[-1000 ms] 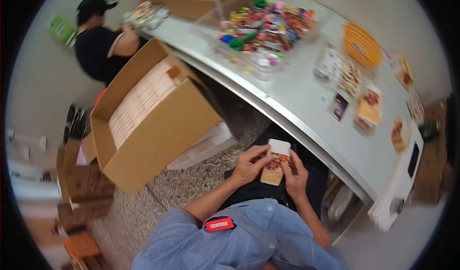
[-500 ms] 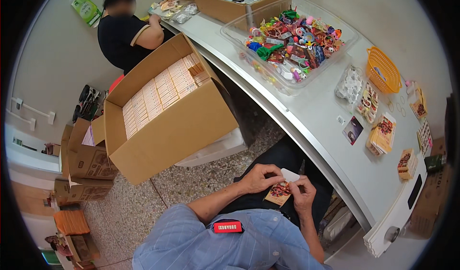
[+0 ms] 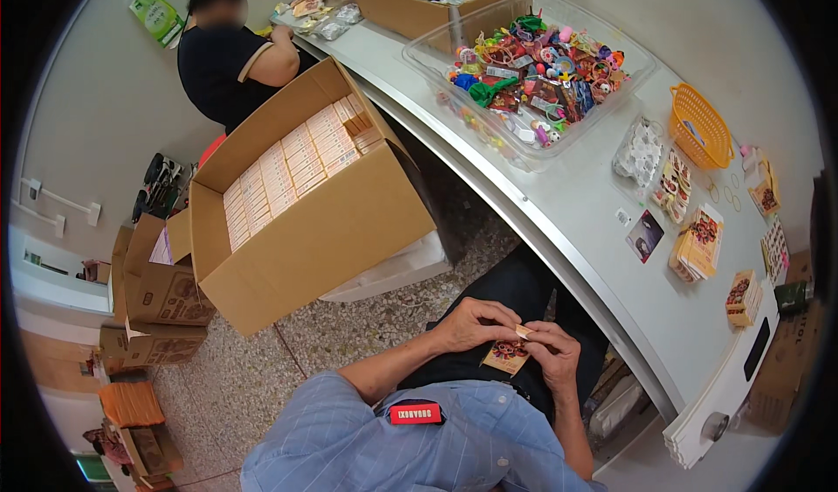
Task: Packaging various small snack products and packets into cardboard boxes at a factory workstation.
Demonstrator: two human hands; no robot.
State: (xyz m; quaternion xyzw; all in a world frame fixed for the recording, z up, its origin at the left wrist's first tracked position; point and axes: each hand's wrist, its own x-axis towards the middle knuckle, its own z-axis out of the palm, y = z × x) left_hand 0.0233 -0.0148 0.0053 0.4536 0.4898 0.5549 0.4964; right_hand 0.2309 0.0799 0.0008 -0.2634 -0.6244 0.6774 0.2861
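Observation:
Over my lap I hold a small printed cardboard box (image 3: 506,357), orange-yellow with a dark red pattern on its face. My left hand (image 3: 476,324) is closed, its thumb and fingers pinching the box's top end from the left. My right hand (image 3: 556,352) closes on the same end from the right, thumb against the flap (image 3: 523,330). That flap is bent over, its orange side showing between my fingertips. The box's inside is hidden.
A large open carton (image 3: 314,261) of packed small boxes stands left of my lap. On the table (image 3: 602,230) are a transparent bin (image 3: 515,147) of colourful trinkets, a yellow basket (image 3: 701,125) and stacked flat boxes (image 3: 698,246). A person (image 3: 231,64) sits at the far left.
The box's flap, earlier upright with its white side showing, is now bent over. My hands have drawn closer together at the box's top end.

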